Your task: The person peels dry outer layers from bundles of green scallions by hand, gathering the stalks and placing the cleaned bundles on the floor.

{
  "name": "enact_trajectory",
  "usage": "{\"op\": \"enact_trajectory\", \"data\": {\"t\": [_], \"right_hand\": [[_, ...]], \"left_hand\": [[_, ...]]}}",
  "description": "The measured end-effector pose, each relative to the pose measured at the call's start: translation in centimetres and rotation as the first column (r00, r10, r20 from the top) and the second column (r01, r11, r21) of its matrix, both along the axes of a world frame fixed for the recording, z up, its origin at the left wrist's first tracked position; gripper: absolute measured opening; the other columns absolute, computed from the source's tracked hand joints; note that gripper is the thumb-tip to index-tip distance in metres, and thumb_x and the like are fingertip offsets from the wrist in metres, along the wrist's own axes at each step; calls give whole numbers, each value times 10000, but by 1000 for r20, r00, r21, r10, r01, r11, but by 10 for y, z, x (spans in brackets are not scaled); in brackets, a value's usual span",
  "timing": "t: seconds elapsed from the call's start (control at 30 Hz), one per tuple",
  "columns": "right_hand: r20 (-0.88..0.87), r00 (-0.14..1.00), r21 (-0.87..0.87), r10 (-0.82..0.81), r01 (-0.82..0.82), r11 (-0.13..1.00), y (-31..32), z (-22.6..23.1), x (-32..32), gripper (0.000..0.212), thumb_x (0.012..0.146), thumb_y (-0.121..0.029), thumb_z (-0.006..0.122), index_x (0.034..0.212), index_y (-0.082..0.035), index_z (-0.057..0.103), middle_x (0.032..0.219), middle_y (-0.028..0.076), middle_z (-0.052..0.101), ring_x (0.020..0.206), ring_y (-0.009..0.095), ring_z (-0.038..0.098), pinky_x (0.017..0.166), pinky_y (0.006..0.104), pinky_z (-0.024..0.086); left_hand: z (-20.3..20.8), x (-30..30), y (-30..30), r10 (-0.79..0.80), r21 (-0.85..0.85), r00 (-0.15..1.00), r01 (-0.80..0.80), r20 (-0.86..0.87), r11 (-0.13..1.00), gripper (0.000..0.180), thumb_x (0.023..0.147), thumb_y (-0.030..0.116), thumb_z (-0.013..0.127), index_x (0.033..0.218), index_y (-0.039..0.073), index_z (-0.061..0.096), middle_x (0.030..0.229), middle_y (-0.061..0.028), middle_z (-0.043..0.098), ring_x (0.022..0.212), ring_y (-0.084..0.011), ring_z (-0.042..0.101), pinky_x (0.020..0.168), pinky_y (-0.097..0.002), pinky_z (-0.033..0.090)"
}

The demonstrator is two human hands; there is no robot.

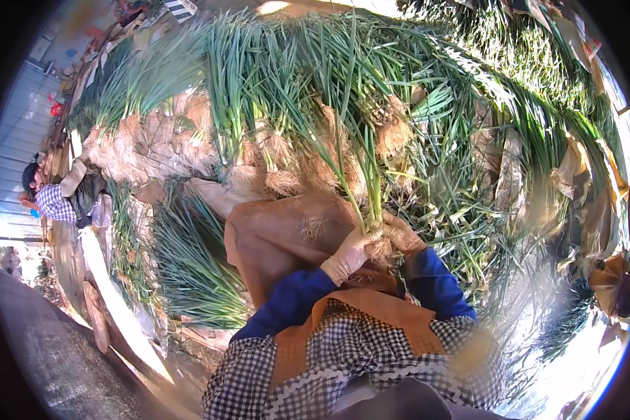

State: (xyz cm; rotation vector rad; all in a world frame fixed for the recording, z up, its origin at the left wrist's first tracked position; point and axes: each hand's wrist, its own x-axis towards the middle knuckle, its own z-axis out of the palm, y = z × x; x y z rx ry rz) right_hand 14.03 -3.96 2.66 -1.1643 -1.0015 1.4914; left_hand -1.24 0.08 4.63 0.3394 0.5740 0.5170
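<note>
In front of my lap I hold a small bunch of leafy green stalks point(373, 199), similar to green garlic or spring onions, with the leaves pointing away from me. My left hand point(348, 256), in what looks like a pale glove, is closed around the lower stems. From the other side my right hand point(403, 235) closes on the same bunch near its base. The tangled pale roots point(379, 250) hang between the hands, partly covering the fingers. Beneath them a brown apron or cloth point(280, 234) covers my lap, with loose root bits on it.
Beyond my lap lies a long row of similar stalks point(241, 77), their roots point(281, 178) toward me. Another pile point(192, 259) is at my left. Loose leaves point(462, 231) litter the right side. A person point(59, 196) is at the far left.
</note>
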Motion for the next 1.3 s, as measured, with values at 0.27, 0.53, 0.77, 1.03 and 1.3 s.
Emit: {"op": "enact_trajectory", "data": {"t": [0.27, 0.53, 0.77, 1.03, 1.3], "right_hand": [[764, 645, -234, 26, 240, 942, 86, 9, 22, 531, 843, -493, 506, 989, 10, 591, 952, 190, 627, 877, 277, 604, 754, 383, 464], [141, 960, -219, -242, 269, 938, -47, 74, 25, 254, 906, -302, 498, 934, -59, 567, 695, 16, 535, 568, 82, 480, 444, 221, 369], [965, -127, -139, 227, 488, 862, -94, 8, 131, 313, 859, -344, 528, 830, -41, 598, 695, 83, 605, 567, 224, 544, 596, 316, 446], [940, 290, -201, 179, 48, 978, 114, 51, 14, 431, 808, -506, 525, 923, -103, 631, 831, 173, 634, 777, 330, 607, 731, 407, 465], [222, 952, -392, -213, 287, 874, 81, -7, -3, 379, 874, -370, 547, 1010, -18, 575, 915, 96, 631, 822, 183, 584, 688, 298, 472]], "left_hand": [[-21, 5, -5, -64, 189, 968, 112, -244, 976, 185, 822, -34, 485, 992, 20, 535, 813, -33, 543, 690, -125, 527, 623, -236, 462], [-9, 0, 0, 56, -10, 998, -56, 8, 998, 195, 831, 37, 521, 1025, 28, 530, 963, -89, 601, 871, -195, 594, 750, -309, 507], [-30, 6, -3, 114, 111, 986, -101, -121, 989, 208, 808, 40, 579, 1013, 31, 541, 881, -32, 577, 801, -134, 564, 729, -265, 474], [-12, 11, -8, 155, 169, 964, -119, -215, 978, 212, 836, -26, 475, 1040, 32, 473, 827, -52, 550, 711, -127, 552, 629, -241, 483], [-23, -20, 1, 134, -162, 991, -129, 19, 978, 235, 888, 88, 456, 1118, 84, 501, 892, -43, 582, 701, -135, 557, 516, -229, 459]]}}
